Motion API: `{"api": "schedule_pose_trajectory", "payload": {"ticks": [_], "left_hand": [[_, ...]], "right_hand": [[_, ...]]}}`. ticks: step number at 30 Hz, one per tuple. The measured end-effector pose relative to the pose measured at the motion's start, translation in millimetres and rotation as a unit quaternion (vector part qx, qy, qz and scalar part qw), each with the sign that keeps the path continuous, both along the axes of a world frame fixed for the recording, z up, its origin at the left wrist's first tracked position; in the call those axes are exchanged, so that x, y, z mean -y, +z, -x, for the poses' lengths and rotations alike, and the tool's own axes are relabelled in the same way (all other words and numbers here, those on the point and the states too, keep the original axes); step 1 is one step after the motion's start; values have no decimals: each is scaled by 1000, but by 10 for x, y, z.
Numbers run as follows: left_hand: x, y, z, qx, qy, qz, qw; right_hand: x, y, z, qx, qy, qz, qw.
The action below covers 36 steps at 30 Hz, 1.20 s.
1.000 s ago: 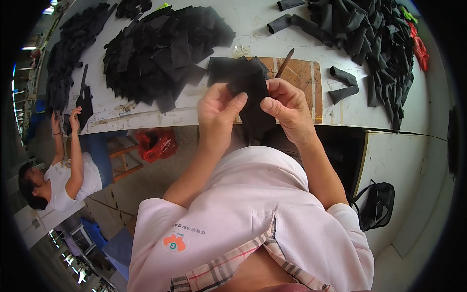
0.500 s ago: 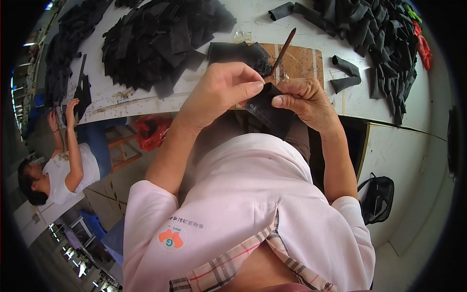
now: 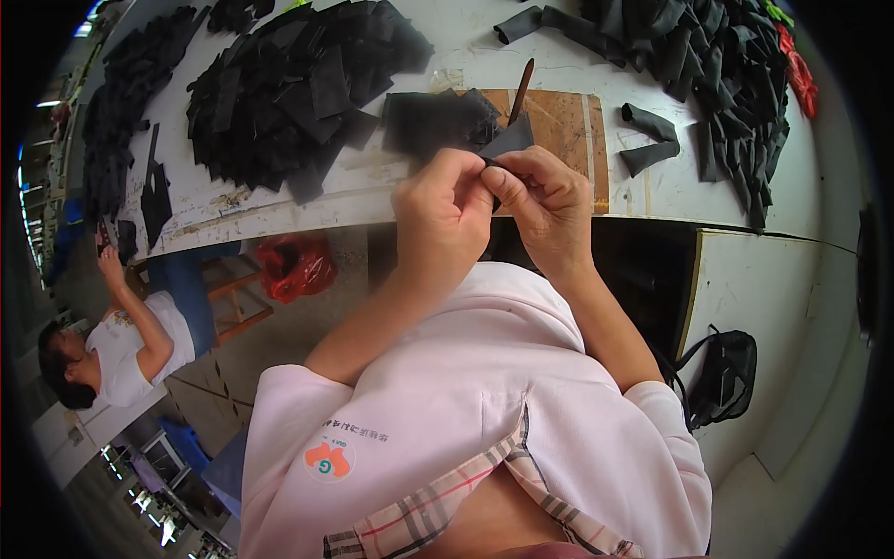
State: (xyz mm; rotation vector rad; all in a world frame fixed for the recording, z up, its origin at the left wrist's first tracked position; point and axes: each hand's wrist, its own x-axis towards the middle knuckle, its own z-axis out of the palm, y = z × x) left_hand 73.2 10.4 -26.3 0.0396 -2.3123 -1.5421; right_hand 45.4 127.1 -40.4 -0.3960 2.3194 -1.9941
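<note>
Both hands meet at the table's front edge, holding one black fabric piece (image 3: 510, 138) between them. My left hand (image 3: 441, 203) pinches its near edge with thumb and fingertips. Right beside it, my right hand (image 3: 548, 197) grips the same edge, thumb on top. The piece reaches away from me past the fingertips; the pinched part is mostly hidden. Just beyond it a pointed dark brown stick (image 3: 522, 90) rises over a brown board (image 3: 575, 140). A low stack of black fabric pieces (image 3: 433, 121) lies left of the stick.
A big heap of flat black pieces (image 3: 279, 102) covers the table's left part. Tube-shaped black pieces (image 3: 736, 102) pile up at the right, with a few loose tubes (image 3: 650, 130) nearer. Below the table hangs a red plastic bag (image 3: 296, 267). Another person (image 3: 140, 335) works at far left.
Both hands have come closer together and lower, toward my body. The fabric, which hung down toward me from the fingers, now points away over the board.
</note>
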Motion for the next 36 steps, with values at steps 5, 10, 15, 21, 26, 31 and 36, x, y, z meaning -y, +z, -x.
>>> {"api": "schedule_pose_trajectory", "payload": {"ticks": [5,10,15,21,26,31,36], "left_hand": [[66,-118,13,-88,82,120,985],[324,-84,41,205,-67,-517,828],[268,-32,80,245,-48,-366,896],[93,-155,66,82,59,-189,977],[309,-5,65,175,-202,-491,829],[315,199,-47,155,-352,-675,630],[431,209,-124,147,-499,-649,556]], "right_hand": [[102,-2,27,-133,-29,-121,983],[43,-166,65,24,-7,35,999],[-17,-180,53,394,150,390,818],[21,-141,74,365,160,348,849],[-57,-14,28,329,146,384,850],[-30,306,-46,273,206,372,863],[-10,381,-57,229,262,357,867]]}}
